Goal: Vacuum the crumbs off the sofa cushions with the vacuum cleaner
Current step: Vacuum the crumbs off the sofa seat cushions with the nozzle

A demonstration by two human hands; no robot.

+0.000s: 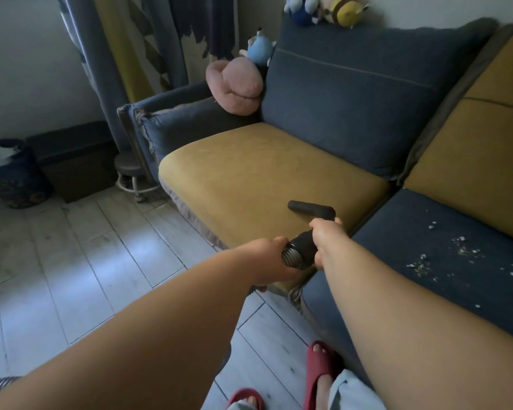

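Gripping vacuum tube (304,247): right hand (328,235), fingers curled round it; left hand (267,260) likewise on ribbed hose (289,257), apparently steering nozzle (310,209). Crumbs (456,253) lie rightward on blue seat cushion (403,232)

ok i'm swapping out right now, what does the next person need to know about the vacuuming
Left grip: holds the ribbed hose just behind the black tube.
Right grip: curled round the black tube, below the nozzle.
The nozzle sits at the front right of the yellow seat cushion, which looks clean.
Crumbs: scattered on the blue seat cushion to the right, not yet vacuumed.
Left to do: bring the nozzle over to them and vacuum.
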